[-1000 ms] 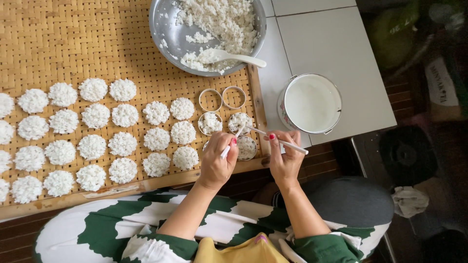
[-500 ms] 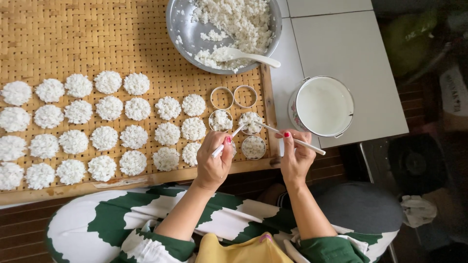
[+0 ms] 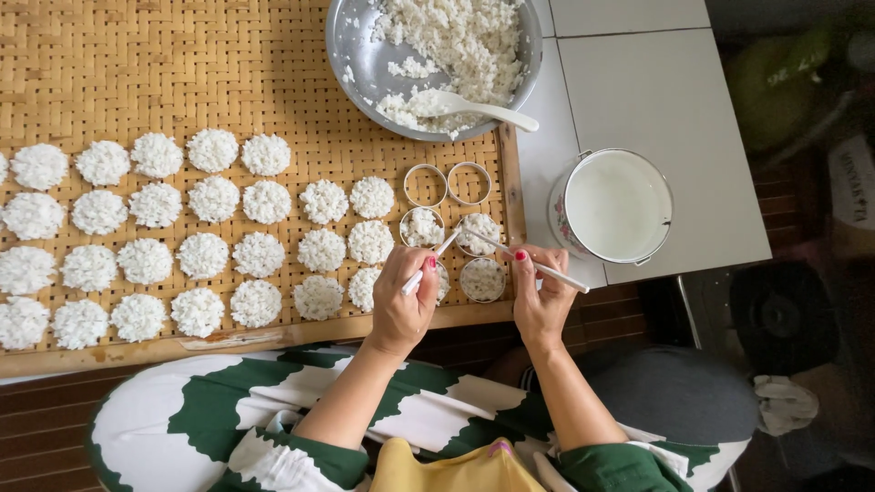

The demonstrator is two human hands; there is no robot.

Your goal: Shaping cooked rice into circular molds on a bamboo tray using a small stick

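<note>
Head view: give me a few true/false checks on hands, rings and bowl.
1. The left hand holds a thin white stick. True.
2. The metal bowl is empty. False: it holds white rice and a white spoon.
3. Two ring moulds nearest the bowl are empty. True.
4. The white pot stands on the woven tray. False: it stands on the white table beside it.
5. The right hand is empty. False: it also holds a stick.

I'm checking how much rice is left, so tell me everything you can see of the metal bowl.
The bowl is round, shiny metal, cut off by the picture's top edge. It sits on the woven mat, its right side overhanging the white table. It holds loose white rice, heaped towards the right, with bare metal on the left. A white spoon lies inside, handle over the rim.
</note>
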